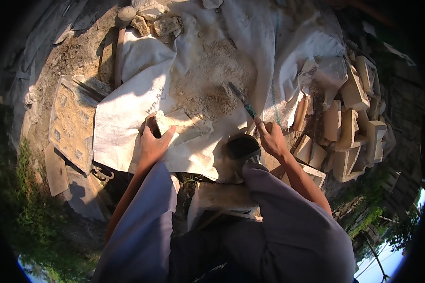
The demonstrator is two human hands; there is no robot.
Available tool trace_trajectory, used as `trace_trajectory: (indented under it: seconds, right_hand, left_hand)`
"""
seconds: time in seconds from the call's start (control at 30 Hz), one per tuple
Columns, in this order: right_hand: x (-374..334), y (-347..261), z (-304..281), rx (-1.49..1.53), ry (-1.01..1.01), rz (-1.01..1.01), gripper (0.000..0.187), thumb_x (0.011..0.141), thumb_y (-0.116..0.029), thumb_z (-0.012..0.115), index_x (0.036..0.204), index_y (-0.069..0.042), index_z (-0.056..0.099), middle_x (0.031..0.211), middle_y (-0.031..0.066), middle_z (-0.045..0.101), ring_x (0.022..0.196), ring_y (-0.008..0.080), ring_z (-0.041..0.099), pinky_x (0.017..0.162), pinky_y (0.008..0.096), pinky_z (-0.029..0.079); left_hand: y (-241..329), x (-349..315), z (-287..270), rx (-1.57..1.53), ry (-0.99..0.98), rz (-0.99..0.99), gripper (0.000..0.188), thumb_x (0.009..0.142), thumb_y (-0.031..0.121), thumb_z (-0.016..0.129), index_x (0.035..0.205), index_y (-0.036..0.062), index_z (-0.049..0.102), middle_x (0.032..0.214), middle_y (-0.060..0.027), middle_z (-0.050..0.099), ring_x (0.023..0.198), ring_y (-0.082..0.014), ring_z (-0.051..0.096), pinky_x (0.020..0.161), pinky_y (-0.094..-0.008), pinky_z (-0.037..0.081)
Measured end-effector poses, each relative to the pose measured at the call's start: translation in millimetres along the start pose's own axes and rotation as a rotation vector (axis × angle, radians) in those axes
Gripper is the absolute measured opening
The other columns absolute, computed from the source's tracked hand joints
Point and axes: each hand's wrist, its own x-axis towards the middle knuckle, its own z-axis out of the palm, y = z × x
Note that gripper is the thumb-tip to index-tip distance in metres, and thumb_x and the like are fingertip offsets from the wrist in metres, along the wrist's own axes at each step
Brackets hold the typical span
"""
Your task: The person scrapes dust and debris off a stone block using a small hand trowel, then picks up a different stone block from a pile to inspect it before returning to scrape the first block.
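Observation:
My left hand (155, 144) is closed around a small pale stone piece (161, 122), its fingers partly hidden behind it. My right hand (271, 137) grips the near end of a long, narrow dark tool (241, 100) with a greenish part by the fingers; its exact kind is unclear. The tool slants forward and left, its far end over a heap of pale powder and chips (217, 70). Both hands are above a white woven sheet (127, 113) that carries the powder.
Cut pale stone blocks (349, 137) are piled at the right, beside a light brown rod-shaped piece (301, 113). A rough slab (73, 125) lies at the left. Farther off are a round-headed mallet (126, 14) and rough stones (166, 26). Near my right leg is a dark rounded object (242, 147).

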Motion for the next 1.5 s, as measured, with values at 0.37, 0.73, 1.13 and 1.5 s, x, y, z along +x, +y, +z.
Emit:
trace_trajectory:
  seconds: [0.37, 0.73, 1.13, 1.5]
  right_hand:
    - [8.2, 2.7, 14.5, 0.019, 0.068, 0.080, 0.063, 0.103, -0.046, 0.048, 0.072, 0.008, 0.051, 0.060, 0.0172, 0.043, 0.059, 0.0205, 0.043, 0.057, 0.0445, 0.037]
    - [-4.4, 36.5, 20.9, 0.227, 0.250, -0.126, 0.060, 0.105, -0.049, 0.043, 0.072, 0.000, 0.047, 0.059, 0.0061, 0.037, 0.059, 0.0165, 0.036, 0.054, 0.0387, 0.033]
    - [-3.5, 36.0, 26.2, 0.235, 0.283, -0.037, 0.060, 0.104, -0.042, 0.047, 0.070, 0.007, 0.050, 0.058, 0.0216, 0.036, 0.055, 0.0278, 0.035, 0.057, 0.0449, 0.037]
    - [-11.8, 27.6, 12.9, 0.385, 0.236, -0.181, 0.062, 0.103, -0.048, 0.047, 0.073, 0.005, 0.047, 0.061, 0.0157, 0.038, 0.062, 0.0216, 0.034, 0.058, 0.0418, 0.034]
  left_hand:
    - [-34.8, 9.7, 5.4, 0.153, 0.033, 0.054, 0.055, 0.085, 0.025, 0.077, 0.122, -0.0096, 0.057, 0.111, -0.0168, 0.069, 0.100, -0.0228, 0.066, 0.089, -0.0345, 0.050]
    - [-9.4, 5.8, 4.6, 0.018, -0.009, 0.109, 0.051, 0.086, 0.024, 0.075, 0.123, -0.0086, 0.058, 0.112, -0.0174, 0.068, 0.103, -0.0244, 0.065, 0.093, -0.0356, 0.049]
    - [6.9, 1.6, -0.6, 0.016, -0.031, 0.002, 0.067, 0.083, 0.030, 0.078, 0.134, -0.0033, 0.051, 0.120, -0.0220, 0.065, 0.114, -0.0306, 0.062, 0.099, -0.0388, 0.047]
    - [8.4, -0.2, 1.2, -0.012, -0.023, 0.023, 0.062, 0.084, 0.025, 0.077, 0.133, -0.0020, 0.051, 0.116, -0.0179, 0.066, 0.106, -0.0273, 0.063, 0.096, -0.0371, 0.048]
